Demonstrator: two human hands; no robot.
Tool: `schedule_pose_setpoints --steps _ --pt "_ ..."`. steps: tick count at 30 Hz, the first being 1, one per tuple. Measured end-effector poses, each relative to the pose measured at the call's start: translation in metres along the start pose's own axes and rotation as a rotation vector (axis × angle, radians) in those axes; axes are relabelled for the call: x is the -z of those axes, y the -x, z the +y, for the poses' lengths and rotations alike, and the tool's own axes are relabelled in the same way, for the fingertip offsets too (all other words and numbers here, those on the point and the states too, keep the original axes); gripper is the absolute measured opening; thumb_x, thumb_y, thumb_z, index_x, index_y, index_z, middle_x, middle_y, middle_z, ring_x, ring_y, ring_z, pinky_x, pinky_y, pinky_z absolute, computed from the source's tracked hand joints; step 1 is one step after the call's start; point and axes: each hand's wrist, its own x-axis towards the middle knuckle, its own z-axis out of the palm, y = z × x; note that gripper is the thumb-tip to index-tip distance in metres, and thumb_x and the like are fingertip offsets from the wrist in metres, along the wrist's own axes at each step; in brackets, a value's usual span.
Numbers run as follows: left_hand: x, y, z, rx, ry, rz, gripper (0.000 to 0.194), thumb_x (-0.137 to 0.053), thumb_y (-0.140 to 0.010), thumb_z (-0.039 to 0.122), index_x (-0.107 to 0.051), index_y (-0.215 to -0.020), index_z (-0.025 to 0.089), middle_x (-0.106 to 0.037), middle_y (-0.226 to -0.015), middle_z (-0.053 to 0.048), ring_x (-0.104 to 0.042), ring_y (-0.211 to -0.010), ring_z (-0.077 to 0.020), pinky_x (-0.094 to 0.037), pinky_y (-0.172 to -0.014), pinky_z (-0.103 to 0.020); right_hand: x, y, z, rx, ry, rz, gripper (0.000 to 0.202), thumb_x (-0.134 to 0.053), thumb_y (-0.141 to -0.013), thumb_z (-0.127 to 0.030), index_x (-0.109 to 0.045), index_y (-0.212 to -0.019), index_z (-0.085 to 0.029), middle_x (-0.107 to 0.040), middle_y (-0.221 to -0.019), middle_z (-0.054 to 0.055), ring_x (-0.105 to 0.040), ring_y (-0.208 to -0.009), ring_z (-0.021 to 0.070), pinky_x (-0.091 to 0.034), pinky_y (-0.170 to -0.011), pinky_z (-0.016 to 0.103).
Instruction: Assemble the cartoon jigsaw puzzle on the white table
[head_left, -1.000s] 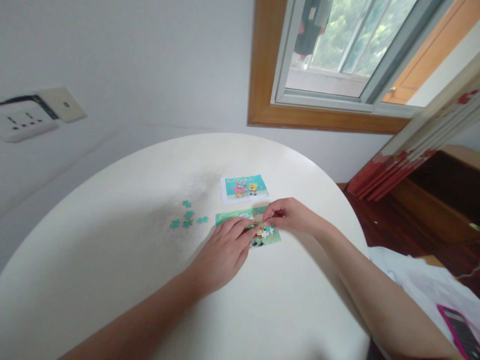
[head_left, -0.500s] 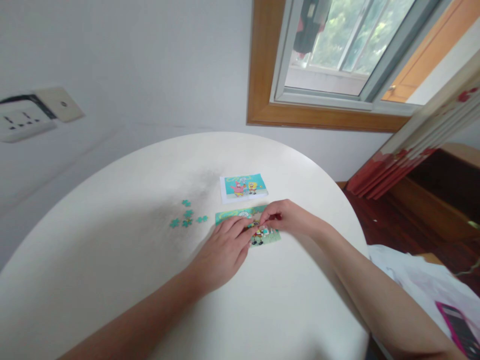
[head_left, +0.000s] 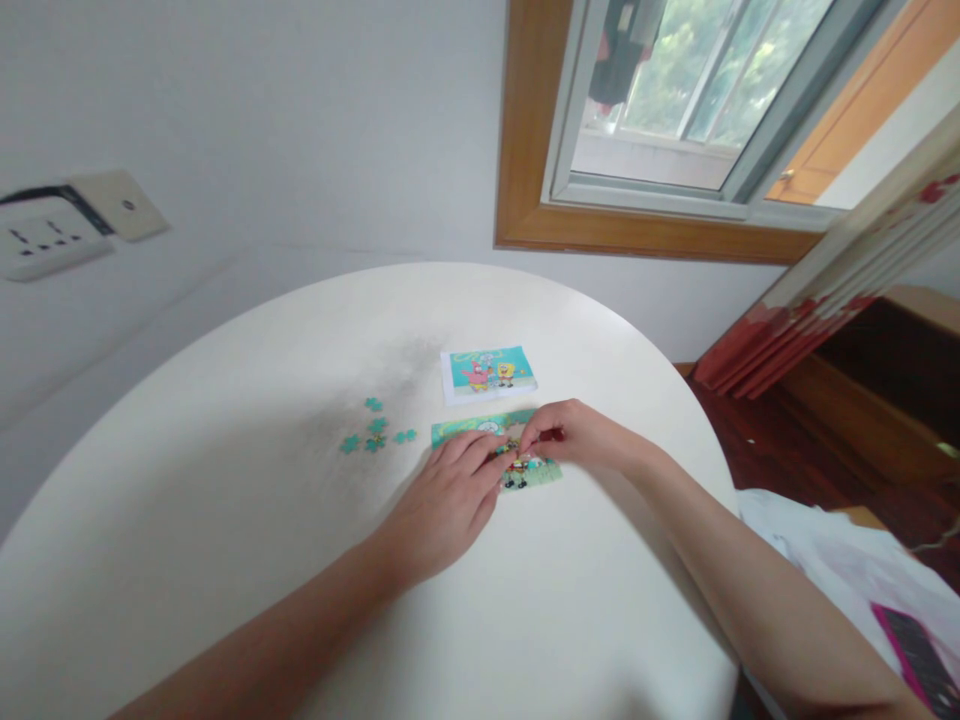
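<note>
A partly covered jigsaw puzzle (head_left: 540, 475) with cartoon figures on a green ground lies flat on the white round table (head_left: 525, 610). Across its left part rests my left hand (head_left: 446, 500), palm down, with the fingers stretched out over the pieces. My right hand (head_left: 574, 432) is at the puzzle's right side, thumb and forefinger pinched at its middle on what looks like a puzzle piece, mostly hidden by the fingers. Both hands' fingertips nearly meet there. Just beyond the puzzle is a reference picture card (head_left: 491, 375) showing a pink and a yellow cartoon figure.
Several loose green puzzle pieces (head_left: 376, 427) lie left of the puzzle. A wall with a socket (head_left: 49, 240) and a wood-framed window (head_left: 660, 225) stand behind the table. To the right are a curtain (head_left: 787, 325) and a pink-edged phone (head_left: 915, 650) on white plastic.
Both hands stay in nearly the same place over the puzzle. The right fingertips have shifted very slightly; the loose pieces and the card lie as before.
</note>
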Motion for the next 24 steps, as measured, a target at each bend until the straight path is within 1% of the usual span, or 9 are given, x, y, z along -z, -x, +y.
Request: schedule_pose_setpoints --steps 5,9,12,17,20,24 --pt "-0.001 0.0 0.0 0.008 -0.008 -0.015 0.039 -0.041 -0.094 0.021 -0.053 -0.131 0.023 -0.054 -0.132 -0.007 -0.042 -0.123 -0.0263 -0.04 -0.103 -0.048 0.002 -0.001 0.0 0.108 0.059 0.026 0.013 -0.064 -0.081 -0.019 -0.075 -0.087 -0.017 -0.06 -0.078 0.002 -0.052 -0.064 0.0094 -0.041 -0.059 0.02" --pt "-0.001 0.0 0.0 0.007 -0.011 -0.019 0.039 -0.041 -0.094 0.021 -0.053 -0.131 0.023 -0.053 -0.132 -0.007 -0.041 -0.123 -0.0261 -0.04 -0.104 -0.047 0.004 0.0 -0.003 0.153 0.069 0.035 0.014 -0.063 -0.083 -0.019 -0.076 -0.088 -0.018 -0.059 -0.082 0.003 -0.055 -0.07 0.011 -0.043 -0.062 0.021" --pt "0.0 -0.001 0.0 0.002 -0.008 -0.018 0.039 -0.041 -0.094 0.021 -0.053 -0.131 0.023 -0.054 -0.131 -0.007 -0.042 -0.123 -0.0261 -0.039 -0.104 -0.047 0.005 0.002 -0.005 0.154 0.061 0.042 0.015 -0.062 -0.084 -0.019 -0.076 -0.091 -0.018 -0.061 -0.084 0.004 -0.056 -0.074 0.0122 -0.044 -0.066 0.023" --pt "0.002 -0.002 0.002 -0.001 -0.009 -0.021 0.04 -0.041 -0.094 0.02 -0.051 -0.133 0.023 -0.054 -0.131 -0.007 -0.043 -0.122 -0.0259 -0.04 -0.103 -0.047 0.01 0.005 -0.009 0.103 0.055 0.089 0.016 -0.059 -0.086 -0.02 -0.075 -0.089 -0.017 -0.059 -0.081 0.003 -0.054 -0.069 0.0109 -0.042 -0.062 0.022" --pt "0.002 -0.001 0.002 0.005 -0.015 -0.031 0.04 -0.041 -0.094 0.02 -0.051 -0.133 0.023 -0.053 -0.133 -0.007 -0.042 -0.124 -0.026 -0.039 -0.104 -0.047 0.014 0.007 -0.011 0.086 0.081 0.09 0.017 -0.059 -0.087 -0.025 -0.073 -0.084 -0.016 -0.058 -0.079 0.003 -0.052 -0.068 0.011 -0.04 -0.061 0.022" --pt "0.002 -0.001 0.001 0.01 -0.017 -0.047 0.041 -0.041 -0.094 0.02 -0.05 -0.134 0.022 -0.052 -0.133 -0.007 -0.041 -0.125 -0.026 -0.039 -0.105 -0.046 0.015 0.009 -0.011 0.09 0.107 0.015 0.027 -0.055 -0.089 -0.028 -0.067 -0.069 -0.015 -0.053 -0.073 0.001 -0.05 -0.066 0.0108 -0.039 -0.06 0.022"
